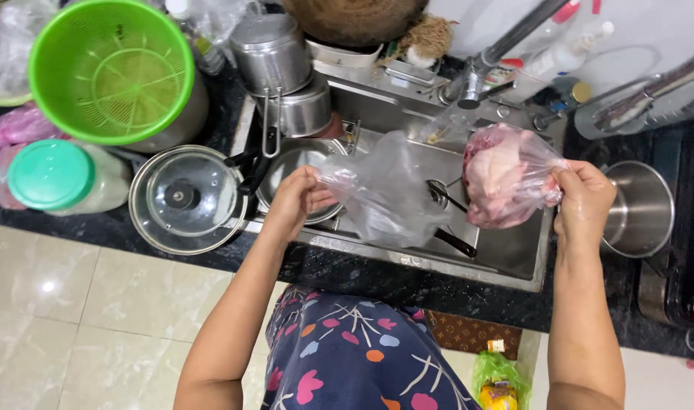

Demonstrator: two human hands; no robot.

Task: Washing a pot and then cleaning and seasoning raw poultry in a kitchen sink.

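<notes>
Clear plastic fills both my hands over the steel sink (514, 262): my left hand (294, 203) pinches shut on an empty bag (385, 193) above the near rim, my right hand (586, 201) is clamped on a bag of what looks like raw meat (502, 178). Farther off, a glass lid (186, 199) and green colander (110, 70) sit toward the worktop's left end.

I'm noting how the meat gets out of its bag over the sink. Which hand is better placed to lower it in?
Probably the right hand. It grips the bag of raw meat directly above the sink, while the left hand pinches only an empty clear plastic bag at the basin's left edge.
</notes>
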